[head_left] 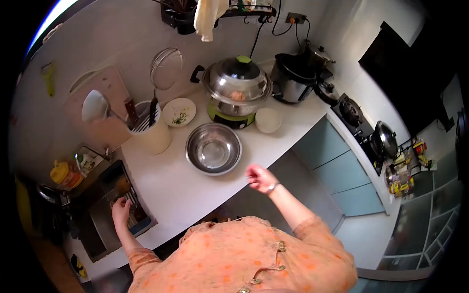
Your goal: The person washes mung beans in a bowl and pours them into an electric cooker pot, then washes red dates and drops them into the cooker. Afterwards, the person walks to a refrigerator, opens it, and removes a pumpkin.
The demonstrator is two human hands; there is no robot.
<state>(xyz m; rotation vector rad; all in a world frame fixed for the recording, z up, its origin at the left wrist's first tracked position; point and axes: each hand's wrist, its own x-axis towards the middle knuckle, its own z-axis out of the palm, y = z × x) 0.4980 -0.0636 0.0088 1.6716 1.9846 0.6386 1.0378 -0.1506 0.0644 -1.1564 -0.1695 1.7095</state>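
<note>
While reaching L. over the sink (pixel 95 230), got the left hand (pixel 121 211) at the edge of the dark drainer tray (pixel 141 225), with fingers part-curled; can't tell if gripping anything. Over to the right hand (pixel 260 179): out past the counter edge, loosely curled, approx. half closed, with nothing visible in it, but can't rule out something small. Just beside it, on the counter (pixel 168 195), see the steel bowl (pixel 214 148), upright and apart from both hands; can't make out any contents for sure, what with the glare.

Progress? Looks part-done, as far as can be judged: food (pixel 238 95) already in the pot (pixel 229 106), under the domed lid (pixel 239 78), on the green-and-black base (pixel 230 118). Next to that, a plate (pixel 180 112) w/ green bits and a small white bowl (pixel 268 120). Can't tell how much is left, nor whether cooking's on.
</note>
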